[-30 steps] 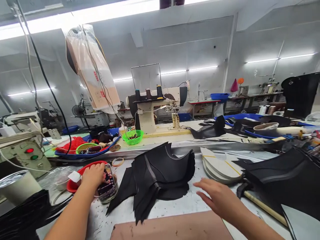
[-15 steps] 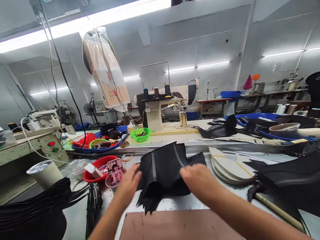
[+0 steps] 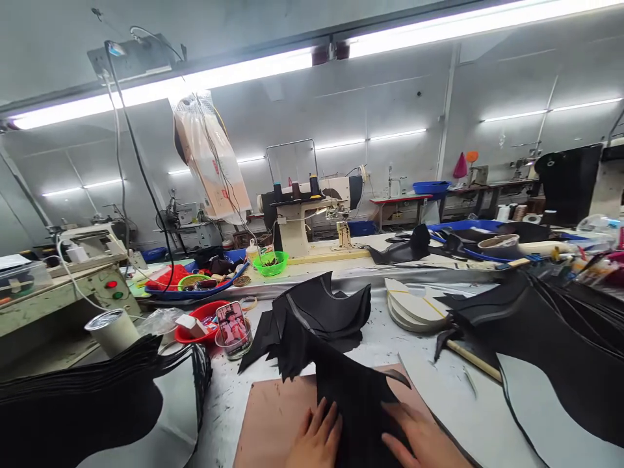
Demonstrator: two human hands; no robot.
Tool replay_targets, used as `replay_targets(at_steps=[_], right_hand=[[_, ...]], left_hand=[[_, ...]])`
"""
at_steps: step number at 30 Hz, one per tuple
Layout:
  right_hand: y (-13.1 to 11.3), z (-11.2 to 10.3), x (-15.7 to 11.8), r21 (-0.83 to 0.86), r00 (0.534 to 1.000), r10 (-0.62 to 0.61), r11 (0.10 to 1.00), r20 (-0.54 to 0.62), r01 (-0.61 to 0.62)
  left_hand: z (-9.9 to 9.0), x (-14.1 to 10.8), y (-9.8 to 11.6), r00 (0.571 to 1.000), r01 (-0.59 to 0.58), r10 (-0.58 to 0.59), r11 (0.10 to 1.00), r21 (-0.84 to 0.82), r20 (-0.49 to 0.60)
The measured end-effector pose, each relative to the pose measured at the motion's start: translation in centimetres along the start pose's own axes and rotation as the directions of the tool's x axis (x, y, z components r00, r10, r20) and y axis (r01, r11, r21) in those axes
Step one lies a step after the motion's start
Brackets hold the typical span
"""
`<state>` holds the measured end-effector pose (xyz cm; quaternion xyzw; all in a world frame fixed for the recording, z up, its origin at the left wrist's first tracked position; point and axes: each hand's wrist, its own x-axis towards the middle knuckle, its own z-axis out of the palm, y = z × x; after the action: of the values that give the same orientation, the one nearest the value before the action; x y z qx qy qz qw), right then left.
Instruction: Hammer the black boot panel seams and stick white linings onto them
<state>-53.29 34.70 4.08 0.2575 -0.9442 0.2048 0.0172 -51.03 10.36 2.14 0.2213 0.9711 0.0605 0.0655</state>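
A black leather-like piece lies over the brownish-pink board in front of me. My left hand rests with spread fingers at its left edge. On its right side lies my right hand, fingers stretched out and apart. Neither hand grips anything. Just beyond, more black pieces are heaped on the table, one showing a grey strip along a seam. The near piece overlaps this heap.
At left stand a stack of black pieces, a white cylinder, a red basin and a phone. Pale bundled shapes and more black pieces lie at right. A sewing machine stands behind.
Both hands have come down and nearer to me, from the heap to the board. One black piece now lies spread over the board. The camera view has shifted.
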Motion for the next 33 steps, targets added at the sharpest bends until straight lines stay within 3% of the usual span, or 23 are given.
replay_targets(at_steps=[2,6,10,13,16,19,23,26,28,30,32,33], right_hand=[[-0.1,0.8,0.7,-0.042,0.999,0.026,0.999,0.027,-0.024],[-1.1,2.0,1.2,-0.098,0.992,-0.067,0.992,0.110,0.078],[-2.4,1.6,1.9,-0.140,0.999,0.000,0.990,0.034,0.005],[-2.8,1.6,2.1,-0.141,1.000,0.015,0.990,-0.011,-0.016],[-2.3,2.3,1.6,-0.087,0.999,-0.033,0.996,0.035,0.036],[-1.4,3.2,0.5,-0.072,0.987,-0.121,0.989,0.103,0.128],[-0.7,4.3,-0.6,-0.118,0.966,-0.251,0.959,0.064,0.257],[-0.9,4.2,-0.9,-0.116,0.959,-0.279,0.952,0.040,0.282],[-0.8,3.1,-1.1,-0.034,0.963,-0.266,0.963,0.039,0.267],[0.3,1.3,-1.3,0.074,0.984,-0.180,0.981,0.009,0.179],[2.5,-1.0,-1.7,0.108,0.999,-0.021,0.994,-0.042,0.026],[3.9,-2.0,-1.9,0.085,0.997,0.058,0.995,-0.057,-0.053]], left_hand=[[0.6,-0.5,0.3,0.999,0.002,0.000,1.000,0.030,-0.042],[0.5,-1.3,1.7,0.989,0.132,-0.128,0.990,0.042,-0.076],[-1.9,-1.1,3.0,0.959,0.261,-0.258,0.965,0.011,-0.121],[-4.1,-0.2,3.5,0.947,0.311,-0.316,0.948,-0.070,-0.062],[-5.2,0.9,3.0,0.943,0.330,-0.332,0.933,-0.143,0.009],[-5.4,1.5,1.8,0.930,0.354,-0.365,0.922,-0.156,-0.045],[-5.4,1.2,0.8,0.924,0.366,-0.377,0.920,-0.138,-0.067],[-5.2,0.6,1.5,0.923,0.360,-0.372,0.925,-0.124,-0.099],[-4.2,0.1,2.6,0.924,0.303,-0.313,0.950,-0.077,-0.219],[-2.0,-0.3,4.1,0.932,0.089,-0.064,0.995,0.053,-0.356],[1.2,-0.5,5.6,0.873,-0.180,0.259,0.959,0.221,-0.414],[3.0,-0.5,6.3,0.841,-0.246,0.342,0.932,0.265,-0.420]])
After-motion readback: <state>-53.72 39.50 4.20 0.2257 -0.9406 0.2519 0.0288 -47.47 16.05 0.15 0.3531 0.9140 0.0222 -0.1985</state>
